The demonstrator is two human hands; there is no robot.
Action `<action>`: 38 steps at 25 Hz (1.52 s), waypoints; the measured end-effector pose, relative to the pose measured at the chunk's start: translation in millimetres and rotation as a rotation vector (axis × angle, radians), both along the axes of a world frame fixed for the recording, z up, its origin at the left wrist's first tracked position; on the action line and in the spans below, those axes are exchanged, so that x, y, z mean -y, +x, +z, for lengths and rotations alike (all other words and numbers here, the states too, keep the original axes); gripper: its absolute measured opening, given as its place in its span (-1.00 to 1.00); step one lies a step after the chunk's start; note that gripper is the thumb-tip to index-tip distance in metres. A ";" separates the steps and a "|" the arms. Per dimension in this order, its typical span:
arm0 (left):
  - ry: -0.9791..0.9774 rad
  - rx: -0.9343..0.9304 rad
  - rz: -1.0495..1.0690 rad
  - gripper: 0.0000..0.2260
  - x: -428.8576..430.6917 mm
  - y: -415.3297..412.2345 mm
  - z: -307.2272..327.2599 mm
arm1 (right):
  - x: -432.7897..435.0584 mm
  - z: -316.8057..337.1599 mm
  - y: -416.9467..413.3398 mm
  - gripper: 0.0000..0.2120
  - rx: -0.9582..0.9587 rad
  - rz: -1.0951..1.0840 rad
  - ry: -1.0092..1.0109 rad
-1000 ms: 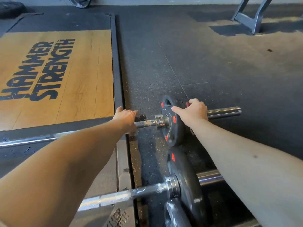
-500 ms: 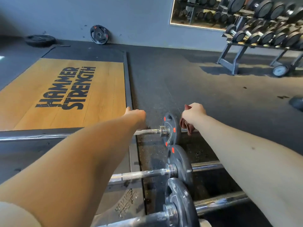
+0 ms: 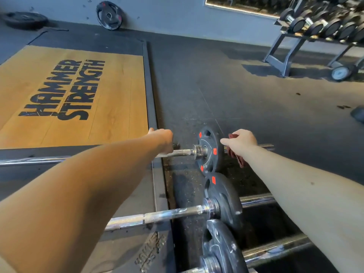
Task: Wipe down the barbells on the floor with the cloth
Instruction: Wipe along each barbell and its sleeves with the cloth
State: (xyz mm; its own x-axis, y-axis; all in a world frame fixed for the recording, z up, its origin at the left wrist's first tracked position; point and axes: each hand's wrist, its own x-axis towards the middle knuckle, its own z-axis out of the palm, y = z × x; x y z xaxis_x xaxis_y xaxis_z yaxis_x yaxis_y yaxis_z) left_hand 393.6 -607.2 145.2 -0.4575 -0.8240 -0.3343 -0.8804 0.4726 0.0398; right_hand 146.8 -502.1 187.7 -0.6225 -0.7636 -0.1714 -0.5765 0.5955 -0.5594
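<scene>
Dark rubber gym floor (image 3: 246, 99) fills most of the view, with a wooden lifting platform (image 3: 118, 85) on the left, a dumbbell rack (image 3: 274, 66) at the far right and a loose plate (image 3: 109, 15) leaning on the wall. Three barbells lie side by side on the floor, and the work is on the far barbell (image 3: 181, 153).

Over the last second the head has lifted, bringing the wall and rack into view, while both arms have stayed on that far bar. The left grip (image 3: 163, 141) has kept its place on the shaft just inside the collar, fingers curled over the bar, steadying it. The right grip (image 3: 241, 143) sits on the sleeve just outside the black plate (image 3: 208, 152). Its forefinger points at the plate, but I cannot tell whether it touches. The dark red cloth (image 3: 235, 156), almost hidden a second ago, now hangs out below the hand. I read that as the sleeve being rubbed near the plate, with its bare end (image 3: 266, 147) not yet reached.

The right grip is closed on the cloth, bunched between palm and sleeve, so cloth and steel meet there. The middle barbell (image 3: 167, 214) and the nearest barbell (image 3: 275, 251) lie below the arms, apart from both grips, probably still to do.
</scene>
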 end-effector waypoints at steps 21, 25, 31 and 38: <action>-0.164 -0.063 -0.092 -0.68 54.7 -83.4 -157.4 | 52.1 -139.2 -14.3 -0.73 -0.135 -0.053 -0.049; -0.140 -0.147 -0.054 -0.69 60.0 -82.3 -155.6 | 58.1 -127.3 -29.9 -0.70 -0.121 -0.048 -0.020; -0.125 -0.238 -0.100 -0.74 65.3 -78.2 -157.1 | 67.9 -111.4 -58.0 -0.64 -0.129 -0.076 0.045; -0.133 -0.136 -0.084 -0.67 74.5 -78.4 -159.7 | 105.3 -111.8 -34.2 -0.69 -0.227 -0.067 0.067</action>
State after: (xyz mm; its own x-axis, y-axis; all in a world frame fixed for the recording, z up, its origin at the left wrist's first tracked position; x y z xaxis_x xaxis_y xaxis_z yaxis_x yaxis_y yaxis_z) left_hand 315.3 -681.7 -14.6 -0.5603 -0.8135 -0.1558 -0.8282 0.5535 0.0881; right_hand 112.6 -607.4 75.9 -0.6997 -0.7109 -0.0707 -0.6407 0.6683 -0.3780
